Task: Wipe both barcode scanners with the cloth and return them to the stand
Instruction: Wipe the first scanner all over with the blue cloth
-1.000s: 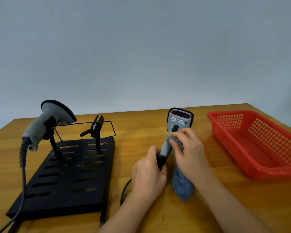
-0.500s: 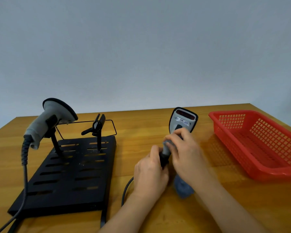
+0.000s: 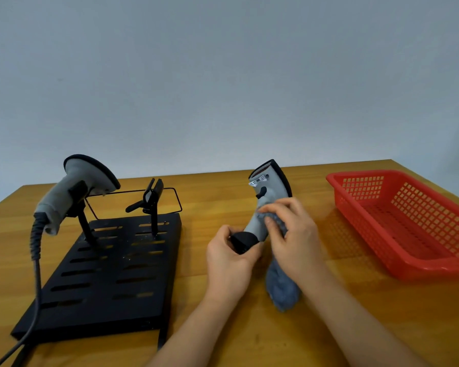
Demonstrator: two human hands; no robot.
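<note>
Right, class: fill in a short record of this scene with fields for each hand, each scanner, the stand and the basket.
left hand: grips held scanner's black base
right hand: presses cloth on its handle
held scanner: off the stand, head up
other scanner: on stand's left holder
stand: right holder vacant
basket: red, at right of table
</note>
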